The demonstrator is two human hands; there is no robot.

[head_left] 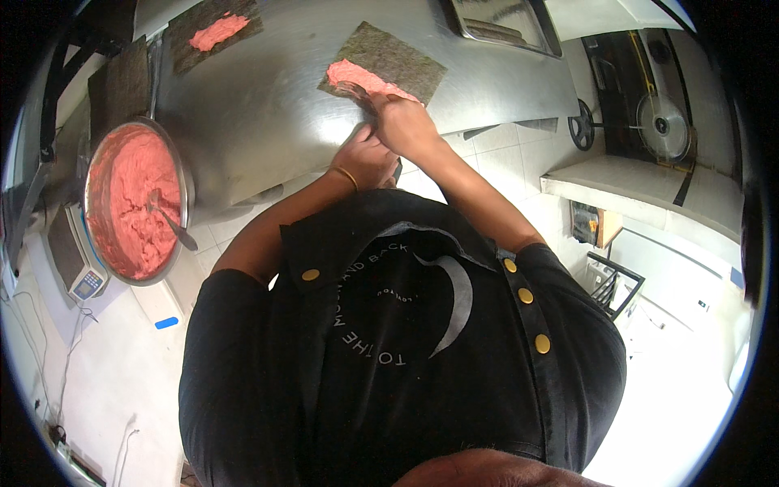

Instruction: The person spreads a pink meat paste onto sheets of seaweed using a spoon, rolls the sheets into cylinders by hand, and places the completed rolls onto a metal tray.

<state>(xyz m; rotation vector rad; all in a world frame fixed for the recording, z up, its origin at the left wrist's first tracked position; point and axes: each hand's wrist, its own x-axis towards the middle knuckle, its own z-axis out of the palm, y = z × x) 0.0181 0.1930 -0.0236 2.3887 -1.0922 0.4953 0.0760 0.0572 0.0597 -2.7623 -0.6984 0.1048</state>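
Observation:
My right hand [404,123] is closed on a spreading utensil [355,92], its blade in a long band of pink paste [347,75] on a dark seaweed sheet [399,65]. My left hand [363,161] is curled just below and left of it, near the steel table's [268,114] front edge; what it holds, if anything, is hidden. At the left, a steel bowl [184,180] holds pink paste, with a metal spoon [177,223] standing in it. A second seaweed sheet [186,54] with a smear of paste lies at the upper left.
More dark sheets [109,97] lie behind the bowl. A digital scale [81,276] with cables is below left. A metal tray [503,20] sits at the back right. Farther right are a machine with a wheel [582,122], a ledge [617,183] and a black metal frame [617,284].

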